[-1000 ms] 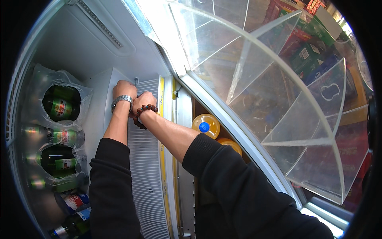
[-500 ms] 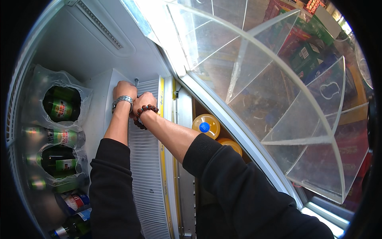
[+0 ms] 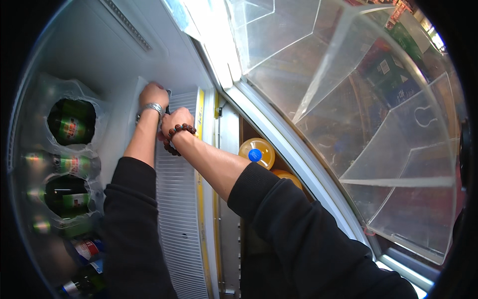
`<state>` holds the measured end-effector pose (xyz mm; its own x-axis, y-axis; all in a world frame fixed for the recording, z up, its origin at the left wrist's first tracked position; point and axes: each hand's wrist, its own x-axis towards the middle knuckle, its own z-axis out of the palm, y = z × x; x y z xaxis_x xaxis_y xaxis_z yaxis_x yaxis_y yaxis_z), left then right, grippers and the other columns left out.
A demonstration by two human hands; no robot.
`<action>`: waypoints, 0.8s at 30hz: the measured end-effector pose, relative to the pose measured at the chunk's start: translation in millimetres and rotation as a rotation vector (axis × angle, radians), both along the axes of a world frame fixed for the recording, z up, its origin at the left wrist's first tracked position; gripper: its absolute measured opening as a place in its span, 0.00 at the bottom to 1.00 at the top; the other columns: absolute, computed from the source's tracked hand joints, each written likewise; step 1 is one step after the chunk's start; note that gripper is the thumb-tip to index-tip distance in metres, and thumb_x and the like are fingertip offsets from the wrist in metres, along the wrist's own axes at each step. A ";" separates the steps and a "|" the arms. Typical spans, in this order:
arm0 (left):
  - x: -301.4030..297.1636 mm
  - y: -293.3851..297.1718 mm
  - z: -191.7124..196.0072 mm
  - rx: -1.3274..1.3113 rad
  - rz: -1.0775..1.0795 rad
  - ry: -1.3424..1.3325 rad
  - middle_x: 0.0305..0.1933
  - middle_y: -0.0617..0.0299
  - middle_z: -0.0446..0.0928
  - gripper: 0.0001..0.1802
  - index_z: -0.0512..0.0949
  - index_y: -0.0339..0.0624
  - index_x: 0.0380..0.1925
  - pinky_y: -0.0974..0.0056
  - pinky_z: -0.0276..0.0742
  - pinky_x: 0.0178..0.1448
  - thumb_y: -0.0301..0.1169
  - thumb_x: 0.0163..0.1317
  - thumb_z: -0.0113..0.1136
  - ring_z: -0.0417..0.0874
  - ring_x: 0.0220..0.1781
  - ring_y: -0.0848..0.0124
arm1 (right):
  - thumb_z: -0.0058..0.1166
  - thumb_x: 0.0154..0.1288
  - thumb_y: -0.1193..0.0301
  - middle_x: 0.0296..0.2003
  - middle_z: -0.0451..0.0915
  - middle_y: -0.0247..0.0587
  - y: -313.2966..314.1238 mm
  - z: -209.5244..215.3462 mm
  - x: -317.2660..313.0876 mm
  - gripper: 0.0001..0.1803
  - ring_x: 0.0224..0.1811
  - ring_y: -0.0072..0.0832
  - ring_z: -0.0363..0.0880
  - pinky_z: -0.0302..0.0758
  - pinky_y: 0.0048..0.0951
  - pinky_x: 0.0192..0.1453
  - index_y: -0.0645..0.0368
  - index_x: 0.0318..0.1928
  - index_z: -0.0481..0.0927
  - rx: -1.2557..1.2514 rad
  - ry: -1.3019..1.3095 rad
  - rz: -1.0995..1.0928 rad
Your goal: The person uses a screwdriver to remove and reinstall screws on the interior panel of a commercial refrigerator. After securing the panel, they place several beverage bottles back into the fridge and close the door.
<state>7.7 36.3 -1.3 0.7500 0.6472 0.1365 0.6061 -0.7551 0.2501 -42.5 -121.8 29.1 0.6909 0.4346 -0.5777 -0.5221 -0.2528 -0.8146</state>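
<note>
Both my hands work close together at the far end of a white wire shelf (image 3: 181, 199) inside a fridge cabinet. My left hand (image 3: 153, 93), with a metal wristwatch (image 3: 153, 107), is closed beside the white side panel near the shelf's corner. Just nearer and to its right, my right hand (image 3: 178, 118), wearing a brown bead bracelet (image 3: 181, 129), is closed too, over the shelf's slats. A small dark piece shows between the hands, too little to name. What either hand grips is hidden by its fingers.
Shrink-wrapped green bottles (image 3: 72, 122) fill the left side. A yellow strip (image 3: 200, 119) edges the shelf. Right of it are orange drink bottles (image 3: 257, 153) with a blue cap, a bright framed glass door edge (image 3: 298, 149) and clear plastic dividers (image 3: 398, 182).
My left hand has shifted slightly farther away, and my right hand slightly left and up. A gap with a dark piece now shows between them. The view has shifted a little.
</note>
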 end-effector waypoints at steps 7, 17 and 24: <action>11.1 6.8 29.3 -0.749 0.051 0.068 0.40 0.56 0.83 0.15 0.85 0.36 0.44 0.59 0.84 0.37 0.31 0.70 0.51 0.86 0.38 0.62 | 0.59 0.72 0.69 0.25 0.87 0.49 -2.0 3.4 -6.8 0.16 0.23 0.37 0.89 0.85 0.34 0.25 0.72 0.32 0.83 0.100 0.043 -0.072; 8.8 -22.3 55.3 -0.544 -0.051 0.250 0.35 0.55 0.84 0.14 0.84 0.33 0.36 0.59 0.83 0.36 0.29 0.67 0.51 0.85 0.33 0.64 | 0.58 0.73 0.70 0.25 0.87 0.47 11.0 -4.4 0.6 0.14 0.22 0.37 0.89 0.85 0.34 0.24 0.72 0.34 0.85 0.050 0.070 -0.055; 12.4 -15.3 47.7 -0.436 -0.107 0.320 0.35 0.53 0.85 0.14 0.84 0.32 0.36 0.56 0.82 0.37 0.26 0.66 0.48 0.86 0.31 0.63 | 0.58 0.73 0.71 0.27 0.87 0.47 6.8 2.6 -1.5 0.14 0.21 0.36 0.89 0.85 0.32 0.23 0.72 0.35 0.84 0.073 0.083 -0.054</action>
